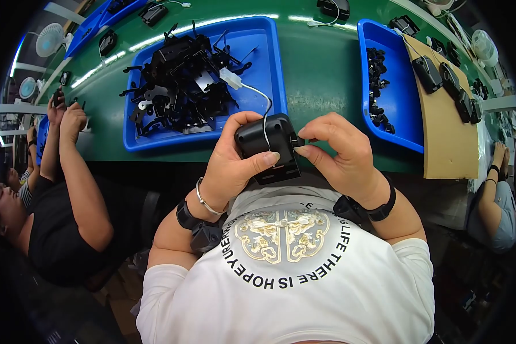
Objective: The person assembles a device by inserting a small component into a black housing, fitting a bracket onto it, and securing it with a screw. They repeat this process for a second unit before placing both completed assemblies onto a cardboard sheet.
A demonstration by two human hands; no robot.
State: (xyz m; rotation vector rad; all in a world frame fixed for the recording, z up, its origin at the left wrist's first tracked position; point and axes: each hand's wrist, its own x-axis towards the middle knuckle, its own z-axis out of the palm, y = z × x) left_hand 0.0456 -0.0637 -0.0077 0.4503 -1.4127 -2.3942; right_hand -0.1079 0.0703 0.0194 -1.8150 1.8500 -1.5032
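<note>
Close to my chest, at the near edge of the green table, a black plastic housing (250, 139) with rounded corners rests in my left hand (226, 160). The thumb lies across its face and the fingers wrap behind it. A white cable (266, 123) runs over the housing and under that thumb, ending in a white connector (231, 79) above the left tray. At the housing's right side, my right hand (347, 152) pinches a small black part (296, 141) between thumb and forefinger, against the housing. Whether it is attached cannot be made out. A slotted black plate (281, 174) shows along the lower edge.
A blue tray (274, 63) holds a heap of black brackets (178, 80). Another blue tray (401, 135) has small black parts, with cardboard (450, 155) carrying several black housings (427, 73) over its right side. Co-workers sit left (80, 178) and right (490, 200).
</note>
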